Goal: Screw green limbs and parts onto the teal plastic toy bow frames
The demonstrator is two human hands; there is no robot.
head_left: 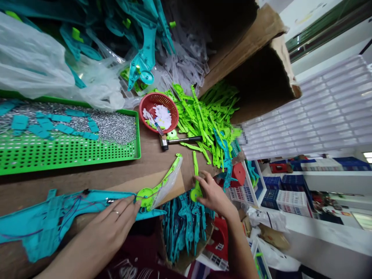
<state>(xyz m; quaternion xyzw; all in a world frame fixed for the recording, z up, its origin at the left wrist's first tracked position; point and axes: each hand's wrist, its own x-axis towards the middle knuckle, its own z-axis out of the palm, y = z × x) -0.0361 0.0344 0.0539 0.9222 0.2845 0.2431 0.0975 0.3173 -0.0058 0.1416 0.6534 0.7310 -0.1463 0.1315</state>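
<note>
My left hand is closed over the front end of a long teal plastic shell half, its fingers laid along the top and its thumb hidden. Thin dark wires run inside the shell. By the fingertips, a lime-green arm with a round end lies at the shell's end, a strip of clear plastic alongside it. My right hand pinches a second lime-green arm between thumb and fingers, near the table's front edge, with its round end down.
A green tray holds small metal screws and teal pieces. Behind are a red basket with white bits, a hammer and a heap of lime-green arms. A box of teal shells stands below the table edge. Cardboard boxes rise behind.
</note>
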